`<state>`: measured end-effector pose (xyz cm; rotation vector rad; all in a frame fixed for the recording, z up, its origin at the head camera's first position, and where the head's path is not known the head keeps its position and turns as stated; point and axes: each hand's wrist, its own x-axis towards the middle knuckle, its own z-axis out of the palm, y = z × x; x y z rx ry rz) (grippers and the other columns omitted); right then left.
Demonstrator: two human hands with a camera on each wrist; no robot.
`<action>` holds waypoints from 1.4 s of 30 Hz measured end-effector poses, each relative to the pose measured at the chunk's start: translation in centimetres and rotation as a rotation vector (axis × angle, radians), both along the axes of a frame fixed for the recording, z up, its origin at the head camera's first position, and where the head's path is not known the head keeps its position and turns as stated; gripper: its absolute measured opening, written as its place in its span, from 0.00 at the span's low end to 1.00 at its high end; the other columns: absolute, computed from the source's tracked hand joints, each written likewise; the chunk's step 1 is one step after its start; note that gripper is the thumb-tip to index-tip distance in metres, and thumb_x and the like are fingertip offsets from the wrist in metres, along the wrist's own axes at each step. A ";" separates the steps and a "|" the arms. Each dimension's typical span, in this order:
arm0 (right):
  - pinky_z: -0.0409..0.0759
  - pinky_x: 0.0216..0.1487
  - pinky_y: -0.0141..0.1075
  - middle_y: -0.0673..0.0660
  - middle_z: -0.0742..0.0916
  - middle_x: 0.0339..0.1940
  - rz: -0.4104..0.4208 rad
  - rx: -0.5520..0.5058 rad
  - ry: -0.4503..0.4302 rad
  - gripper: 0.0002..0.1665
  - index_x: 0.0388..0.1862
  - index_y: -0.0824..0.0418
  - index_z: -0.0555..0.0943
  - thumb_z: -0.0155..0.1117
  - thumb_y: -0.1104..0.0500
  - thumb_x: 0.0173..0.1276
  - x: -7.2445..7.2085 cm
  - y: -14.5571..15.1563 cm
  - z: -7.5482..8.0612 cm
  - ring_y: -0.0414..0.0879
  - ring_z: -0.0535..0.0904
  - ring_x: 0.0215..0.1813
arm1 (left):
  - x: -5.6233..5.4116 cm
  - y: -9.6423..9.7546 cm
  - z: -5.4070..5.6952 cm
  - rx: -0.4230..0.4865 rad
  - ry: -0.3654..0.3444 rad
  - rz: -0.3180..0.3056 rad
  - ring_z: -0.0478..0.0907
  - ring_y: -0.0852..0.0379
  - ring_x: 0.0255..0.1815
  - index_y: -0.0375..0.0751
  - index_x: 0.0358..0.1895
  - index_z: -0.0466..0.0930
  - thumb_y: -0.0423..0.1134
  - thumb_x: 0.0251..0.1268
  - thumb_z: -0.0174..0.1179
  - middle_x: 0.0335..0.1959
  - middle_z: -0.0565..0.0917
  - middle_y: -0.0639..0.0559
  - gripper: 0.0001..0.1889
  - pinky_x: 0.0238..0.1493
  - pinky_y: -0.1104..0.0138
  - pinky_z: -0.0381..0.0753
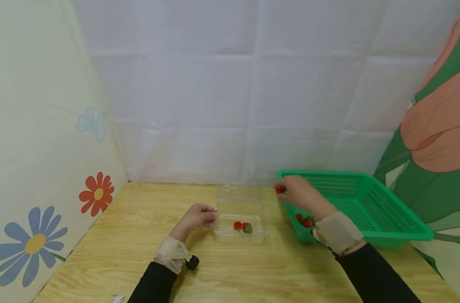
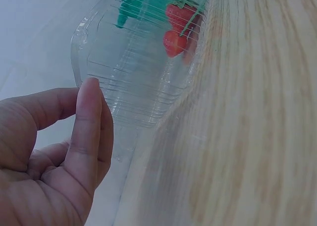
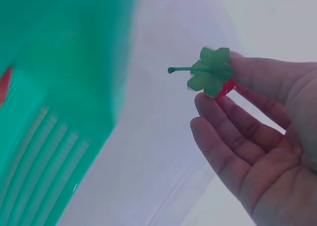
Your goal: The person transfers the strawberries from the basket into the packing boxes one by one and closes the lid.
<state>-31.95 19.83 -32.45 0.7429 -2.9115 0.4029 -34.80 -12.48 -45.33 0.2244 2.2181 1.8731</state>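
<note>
Berries [image 1: 308,221] are lying in green basket [image 1: 396,210], partly behind R wrist band [image 1: 339,233], white cloth [image 1: 192,97] rising along tabletop's [image 1: 245,265] far edge, wood strip running betw. basket & clear box [image 1: 224,227] — R hand [image 1: 301,194] pinching 1 strawberry [image 1: 280,190] just beside basket's L rim, L hand [image 1: 197,217] pinching box rim w/ 2 strawberries [image 1: 237,225] resting inside.

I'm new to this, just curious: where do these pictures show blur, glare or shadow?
Right wrist: green basket blurred along its edge, held strawberry clearer; left wrist: pale glare streaks on the clear container; head: faint, soft shadows on the tabletop.
</note>
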 end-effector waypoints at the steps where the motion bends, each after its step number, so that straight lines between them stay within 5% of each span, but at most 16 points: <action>1: 0.86 0.46 0.47 0.60 0.88 0.43 0.004 -0.002 0.004 0.13 0.51 0.67 0.85 0.69 0.66 0.68 0.1 -0.8 0.0 0.55 0.84 0.46 | 0.0 0.0 0.0 0.002 0.000 -0.001 0.80 0.61 0.29 0.15 0.56 0.74 0.25 0.72 0.55 0.35 0.84 0.40 0.15 0.33 0.72 0.85; 8: 0.86 0.43 0.43 0.57 0.88 0.38 0.068 -0.034 0.046 0.08 0.43 0.65 0.87 0.72 0.67 0.65 -0.3 -5.3 -2.5 0.51 0.84 0.41 | 0.2 0.3 0.0 0.003 -0.002 0.003 0.80 0.60 0.31 0.15 0.56 0.74 0.25 0.72 0.55 0.35 0.83 0.41 0.15 0.35 0.71 0.86; 20: 0.85 0.45 0.46 0.58 0.87 0.35 -0.026 -0.065 -0.049 0.05 0.38 0.67 0.87 0.72 0.70 0.63 -2.2 -8.8 -8.1 0.51 0.82 0.40 | 0.2 0.2 -0.1 0.015 -0.005 0.011 0.81 0.60 0.29 0.14 0.54 0.74 0.24 0.71 0.56 0.33 0.84 0.41 0.15 0.32 0.72 0.85; 27: 0.85 0.46 0.45 0.59 0.88 0.36 -0.064 -0.044 -0.069 0.06 0.37 0.68 0.87 0.71 0.72 0.61 -2.2 -9.8 -9.1 0.53 0.84 0.41 | 0.2 0.3 -0.1 0.007 0.012 -0.005 0.80 0.61 0.28 0.15 0.54 0.74 0.25 0.71 0.56 0.34 0.84 0.41 0.15 0.32 0.73 0.84; 29: 0.84 0.39 0.41 0.55 0.86 0.29 -0.067 -0.045 -0.075 0.03 0.30 0.67 0.85 0.69 0.73 0.60 -2.3 -9.9 -9.2 0.50 0.81 0.35 | 0.3 0.2 -0.1 0.006 0.013 -0.009 0.80 0.61 0.29 0.15 0.55 0.74 0.26 0.72 0.56 0.35 0.84 0.40 0.15 0.32 0.73 0.85; 35: 0.58 0.24 0.33 0.47 0.63 0.12 -0.051 -0.029 -0.071 0.27 0.09 0.56 0.64 0.67 0.74 0.58 -2.5 -10.0 -9.9 0.42 0.58 0.20 | 0.4 0.2 0.0 0.013 0.006 -0.012 0.80 0.60 0.30 0.15 0.55 0.74 0.25 0.72 0.56 0.35 0.83 0.40 0.15 0.32 0.72 0.85; 42: 0.66 0.25 0.34 0.48 0.71 0.14 -0.107 0.027 -0.091 0.21 0.12 0.59 0.74 0.70 0.70 0.61 -2.9 -10.0 -10.5 0.42 0.63 0.21 | 0.4 0.3 0.2 0.001 -0.003 -0.009 0.80 0.60 0.30 0.16 0.55 0.74 0.26 0.72 0.56 0.35 0.83 0.41 0.15 0.33 0.71 0.85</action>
